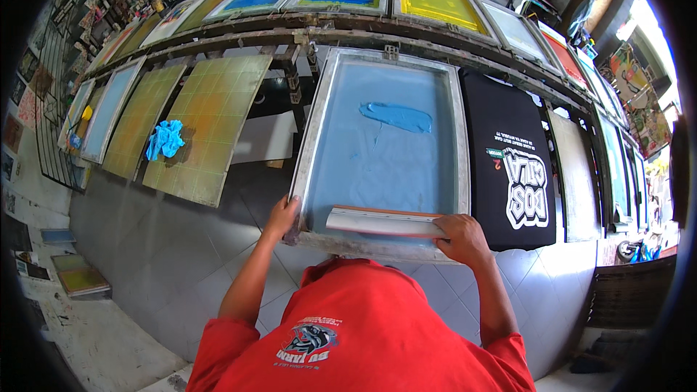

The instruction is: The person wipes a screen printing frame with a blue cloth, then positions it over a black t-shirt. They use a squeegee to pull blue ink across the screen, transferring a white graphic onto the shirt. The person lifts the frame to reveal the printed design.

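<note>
Squeegee (381,223) in outstretched right grip (463,239)

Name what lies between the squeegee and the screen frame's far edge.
A smear of blue paste on the mesh; the head view shows it.

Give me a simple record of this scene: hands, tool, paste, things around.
Left hand: at the left edge of the screen frame
Right hand: holding the right end of the squeegee
Blue paste: inside the screen frame, far half
Picture's right: white-printed black fabric
Picture's left: crumpled blue bundle on a yellowish board
</note>
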Demonstrator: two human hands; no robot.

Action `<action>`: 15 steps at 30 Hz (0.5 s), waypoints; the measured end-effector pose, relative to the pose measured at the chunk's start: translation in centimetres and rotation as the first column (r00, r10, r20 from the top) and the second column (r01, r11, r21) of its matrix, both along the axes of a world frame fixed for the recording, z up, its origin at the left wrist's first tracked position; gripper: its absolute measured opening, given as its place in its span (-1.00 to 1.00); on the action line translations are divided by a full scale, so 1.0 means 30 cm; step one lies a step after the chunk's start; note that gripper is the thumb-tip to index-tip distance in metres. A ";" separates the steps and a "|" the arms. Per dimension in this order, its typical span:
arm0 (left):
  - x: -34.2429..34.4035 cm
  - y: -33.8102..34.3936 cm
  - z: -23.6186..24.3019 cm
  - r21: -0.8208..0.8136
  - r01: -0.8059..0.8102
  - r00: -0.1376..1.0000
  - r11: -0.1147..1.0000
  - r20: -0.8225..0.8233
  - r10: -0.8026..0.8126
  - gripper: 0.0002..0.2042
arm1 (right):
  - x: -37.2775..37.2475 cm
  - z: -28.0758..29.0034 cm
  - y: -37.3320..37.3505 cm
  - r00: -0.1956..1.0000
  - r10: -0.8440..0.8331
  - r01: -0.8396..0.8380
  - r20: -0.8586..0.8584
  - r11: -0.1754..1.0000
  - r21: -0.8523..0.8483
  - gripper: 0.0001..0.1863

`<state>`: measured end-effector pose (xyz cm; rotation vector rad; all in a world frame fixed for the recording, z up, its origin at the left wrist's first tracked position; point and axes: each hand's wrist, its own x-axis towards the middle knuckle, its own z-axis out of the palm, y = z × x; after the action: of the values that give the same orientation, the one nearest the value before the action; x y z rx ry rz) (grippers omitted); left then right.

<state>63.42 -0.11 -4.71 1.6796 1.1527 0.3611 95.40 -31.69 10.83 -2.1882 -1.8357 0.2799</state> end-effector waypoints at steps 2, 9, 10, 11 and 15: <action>0.005 -0.002 0.002 -0.089 -0.045 0.999 0.995 -0.022 0.043 -0.50 | -0.013 -0.004 0.058 0.994 -0.100 0.099 0.037 0.995 0.019 -0.65; 0.001 -0.001 -0.017 -0.103 -0.034 0.999 0.994 0.009 0.035 -0.59 | 0.036 0.038 0.174 0.970 -0.218 0.216 0.107 0.976 0.032 -0.75; 0.004 0.001 -0.022 -0.125 -0.030 0.999 0.992 0.036 0.035 -0.60 | 0.068 0.066 0.189 0.966 -0.221 0.212 0.136 0.974 0.076 -0.77; 0.006 0.001 -0.025 -0.150 -0.026 0.998 0.988 0.061 0.036 -0.61 | 0.120 0.101 0.213 0.936 -0.252 0.265 0.244 0.964 -0.019 -0.75; 0.018 -0.018 -0.013 -0.082 -0.058 0.983 0.995 0.170 0.072 -0.64 | 0.312 0.233 0.365 0.893 -0.275 0.265 0.358 0.961 0.076 -0.80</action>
<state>63.97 -0.65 -5.10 1.5149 1.0805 0.4877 104.78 -20.73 17.83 -2.5758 -1.6514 -0.2238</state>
